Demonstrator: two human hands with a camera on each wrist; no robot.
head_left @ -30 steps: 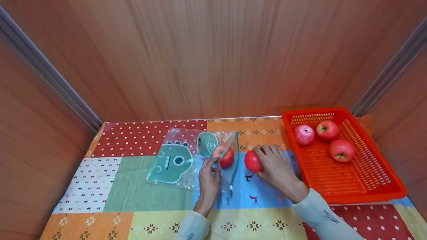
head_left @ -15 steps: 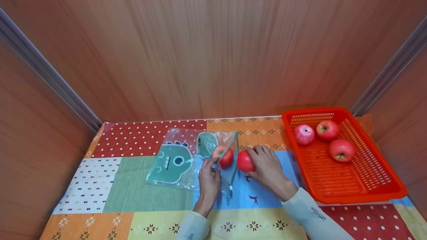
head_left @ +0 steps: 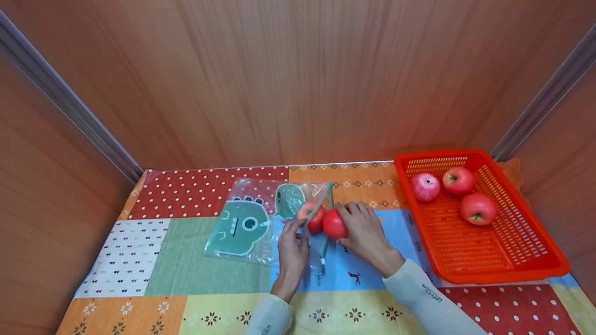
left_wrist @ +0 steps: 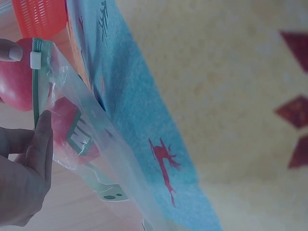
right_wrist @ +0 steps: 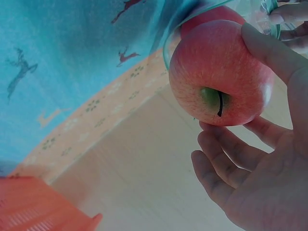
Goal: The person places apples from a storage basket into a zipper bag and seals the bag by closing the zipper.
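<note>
The right hand [head_left: 365, 235] grips a red apple [head_left: 334, 225] at the open right end of the clear bag [head_left: 242, 228]; the left hand [head_left: 293, 251], left of it, pinches the rim [left_wrist: 35, 94], a second apple [head_left: 316, 224] inside.

The left hand [left_wrist: 26, 173] pinches a clear, green-edged bag [left_wrist: 124, 166] with an apple [left_wrist: 61, 115] inside. The right hand [left_wrist: 9, 51] touches another apple [left_wrist: 14, 82] beside the bag's mouth. An orange basket [left_wrist: 43, 15] stands at upper left.

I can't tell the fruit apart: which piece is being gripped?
The red apple in the right hand, at the mouth of the bag. Another apple is inside; three fruits lie in the orange basket.
</note>
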